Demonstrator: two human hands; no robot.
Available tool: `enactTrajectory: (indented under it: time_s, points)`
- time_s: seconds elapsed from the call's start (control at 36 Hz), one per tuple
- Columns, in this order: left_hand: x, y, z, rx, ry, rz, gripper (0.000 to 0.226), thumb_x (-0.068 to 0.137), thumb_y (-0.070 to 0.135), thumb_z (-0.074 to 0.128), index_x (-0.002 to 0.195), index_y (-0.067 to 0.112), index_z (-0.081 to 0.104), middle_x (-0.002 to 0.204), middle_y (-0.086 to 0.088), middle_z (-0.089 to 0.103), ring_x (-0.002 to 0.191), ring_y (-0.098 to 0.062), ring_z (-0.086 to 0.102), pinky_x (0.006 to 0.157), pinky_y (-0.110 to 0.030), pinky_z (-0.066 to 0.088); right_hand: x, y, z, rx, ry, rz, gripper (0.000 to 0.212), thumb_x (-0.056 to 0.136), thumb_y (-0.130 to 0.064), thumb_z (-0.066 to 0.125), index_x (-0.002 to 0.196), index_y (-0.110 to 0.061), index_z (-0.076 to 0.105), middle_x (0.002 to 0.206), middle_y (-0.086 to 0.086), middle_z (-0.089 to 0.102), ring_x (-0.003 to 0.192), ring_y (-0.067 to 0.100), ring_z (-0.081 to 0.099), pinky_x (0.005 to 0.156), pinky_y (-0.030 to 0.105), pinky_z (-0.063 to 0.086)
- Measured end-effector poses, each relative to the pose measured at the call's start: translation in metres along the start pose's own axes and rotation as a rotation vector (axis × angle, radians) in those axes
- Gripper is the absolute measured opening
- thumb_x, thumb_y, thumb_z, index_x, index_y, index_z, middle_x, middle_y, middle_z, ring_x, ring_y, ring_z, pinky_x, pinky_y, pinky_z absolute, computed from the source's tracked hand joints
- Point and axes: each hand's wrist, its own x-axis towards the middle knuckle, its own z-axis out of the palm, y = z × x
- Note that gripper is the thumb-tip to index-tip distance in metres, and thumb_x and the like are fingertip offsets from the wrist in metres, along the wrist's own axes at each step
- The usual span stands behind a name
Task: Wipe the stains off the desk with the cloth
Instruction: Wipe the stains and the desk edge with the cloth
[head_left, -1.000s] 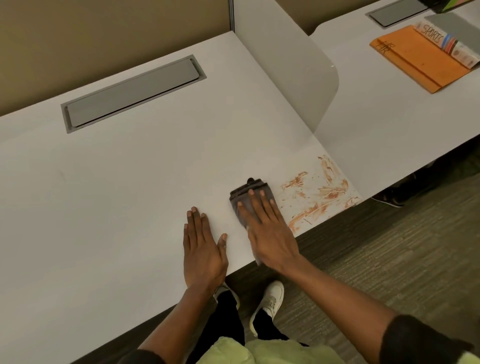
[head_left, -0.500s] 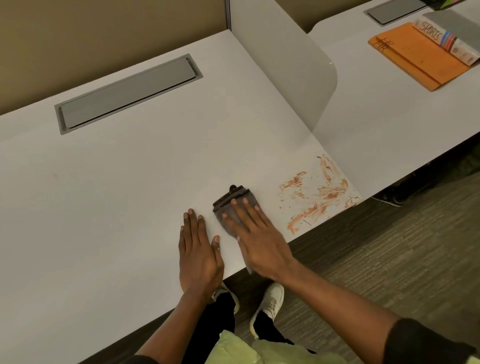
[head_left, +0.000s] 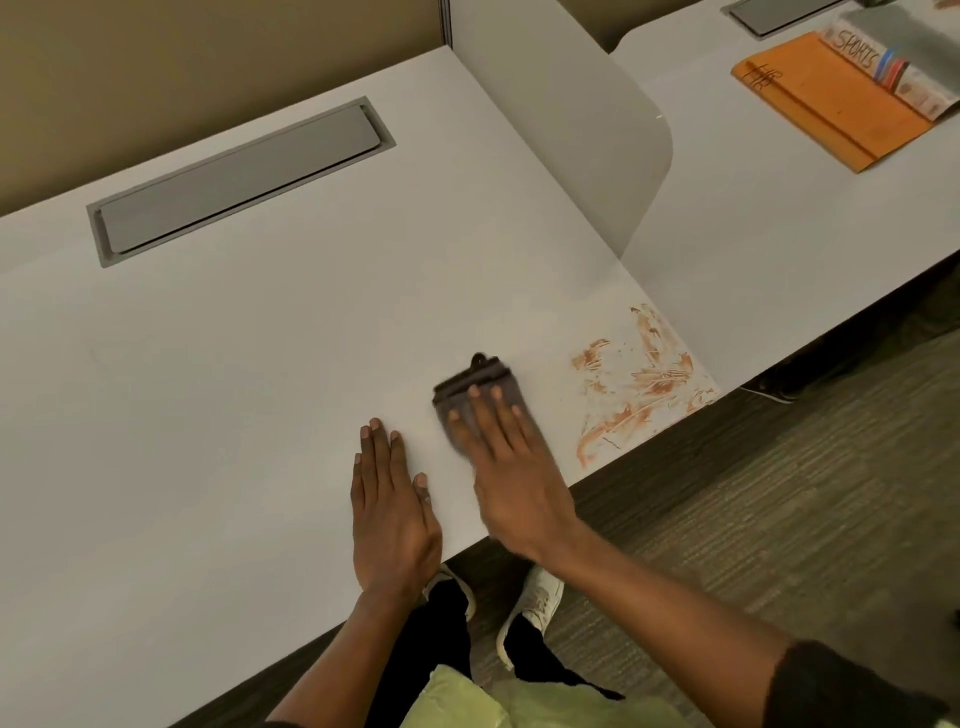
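The right hand lies flat, fingers spread, pressing the folded dark cloth onto the white desk; the left hand rests open and empty just beside it. The orange-brown stains lie to the right of the cloth, near the front edge, so the right hand is nearer. The band of stains runs roughly along that edge, and a rightward stroke appears called for.

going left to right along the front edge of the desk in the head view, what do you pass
left hand flat on the desk → right hand pressing the cloth → orange-brown stains at the desk's right corner
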Motion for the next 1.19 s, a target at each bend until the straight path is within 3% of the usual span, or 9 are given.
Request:
enactTrajectory:
  time_s: [0.17, 0.28, 0.33, 0.5, 0.58, 0.78, 0.83, 0.94, 1.19]
  points:
    - [0.000, 0.003, -0.003, -0.004, -0.013, -0.014, 0.065, 0.118, 0.037, 0.024, 0.176, 0.016, 0.004, 0.185, 0.003, -0.012, 0.171, -0.012, -0.014, 0.136, -0.029, -0.010, 0.030, 0.046, -0.015, -0.037, 0.011, 0.170, 0.137, 0.070, -0.022, 0.090, 0.168, -0.015, -0.006, 0.176, 0.019, -0.008, 0.163, 0.041, -0.010, 0.133, 0.058, 0.012]
    - [0.000, 0.003, -0.004, -0.005, -0.033, -0.030, 0.066, 0.117, 0.041, 0.021, 0.176, 0.017, 0.003, 0.184, 0.005, -0.016, 0.170, -0.010, -0.017, 0.136, -0.029, -0.010, 0.077, 0.096, -0.036, -0.012, 0.048, 0.304, 0.089, 0.095, -0.011, 0.059, 0.169, -0.013, 0.008, 0.177, 0.018, -0.003, 0.164, 0.040, -0.006, 0.134, 0.054, 0.008]
    - [0.000, 0.003, -0.004, -0.008, -0.036, -0.034, 0.065, 0.118, 0.040, 0.022, 0.176, 0.018, 0.002, 0.184, 0.005, -0.016, 0.169, -0.009, -0.018, 0.138, -0.034, -0.006, 0.086, 0.101, -0.037, -0.009, 0.066, 0.315, 0.080, 0.099, -0.010, 0.051, 0.168, -0.013, 0.011, 0.177, 0.017, 0.000, 0.164, 0.039, -0.003, 0.134, 0.052, 0.007]
    - [0.001, 0.007, -0.008, -0.009, -0.028, -0.037, 0.067, 0.116, 0.041, 0.024, 0.176, 0.016, 0.007, 0.185, 0.006, -0.011, 0.169, -0.008, -0.016, 0.134, -0.024, -0.014, 0.040, 0.050, -0.023, -0.015, -0.021, 0.138, 0.111, 0.087, -0.022, 0.077, 0.169, -0.013, 0.002, 0.177, 0.019, -0.003, 0.163, 0.040, -0.008, 0.133, 0.055, 0.007]
    - [0.000, 0.008, -0.009, -0.007, -0.033, -0.044, 0.068, 0.116, 0.041, 0.024, 0.176, 0.015, 0.010, 0.185, 0.004, -0.009, 0.170, -0.008, -0.015, 0.134, -0.024, -0.013, -0.006, 0.015, -0.010, 0.019, -0.027, 0.039, 0.102, 0.090, -0.014, 0.067, 0.169, -0.016, 0.003, 0.177, 0.016, -0.006, 0.164, 0.036, -0.011, 0.133, 0.054, 0.012]
    - [0.001, 0.011, -0.012, 0.007, -0.032, -0.032, 0.068, 0.115, 0.040, 0.024, 0.176, 0.013, 0.011, 0.185, 0.002, -0.007, 0.170, -0.009, -0.016, 0.134, -0.024, -0.014, 0.007, 0.048, -0.022, -0.049, -0.029, 0.123, 0.136, 0.071, -0.015, 0.090, 0.168, -0.017, -0.005, 0.177, 0.016, -0.006, 0.163, 0.039, -0.010, 0.133, 0.056, 0.009]
    - [0.001, 0.011, -0.012, 0.007, -0.039, -0.038, 0.069, 0.115, 0.042, 0.023, 0.176, 0.014, 0.009, 0.185, 0.003, -0.010, 0.169, -0.008, -0.017, 0.134, -0.024, -0.014, 0.034, 0.072, -0.033, -0.043, -0.006, 0.231, 0.129, 0.077, -0.017, 0.087, 0.168, -0.014, -0.004, 0.176, 0.017, -0.006, 0.163, 0.040, -0.010, 0.134, 0.055, 0.006]
    - [0.001, 0.010, -0.010, 0.009, -0.044, -0.047, 0.066, 0.117, 0.040, 0.023, 0.177, 0.016, 0.006, 0.185, 0.005, -0.013, 0.169, -0.008, -0.017, 0.135, -0.027, -0.012, 0.064, 0.087, -0.038, -0.004, 0.073, 0.321, 0.084, 0.099, -0.007, 0.052, 0.169, -0.015, 0.006, 0.177, 0.015, -0.005, 0.164, 0.036, -0.006, 0.134, 0.050, 0.004]
    - [0.001, 0.011, -0.011, 0.010, -0.025, -0.041, 0.065, 0.118, 0.036, 0.028, 0.176, 0.013, 0.010, 0.186, 0.001, -0.008, 0.170, -0.011, -0.014, 0.135, -0.026, -0.013, -0.032, 0.014, -0.008, 0.022, 0.052, 0.221, 0.107, 0.083, -0.005, 0.070, 0.169, -0.013, 0.006, 0.177, 0.017, -0.003, 0.165, 0.034, -0.006, 0.133, 0.053, 0.016]
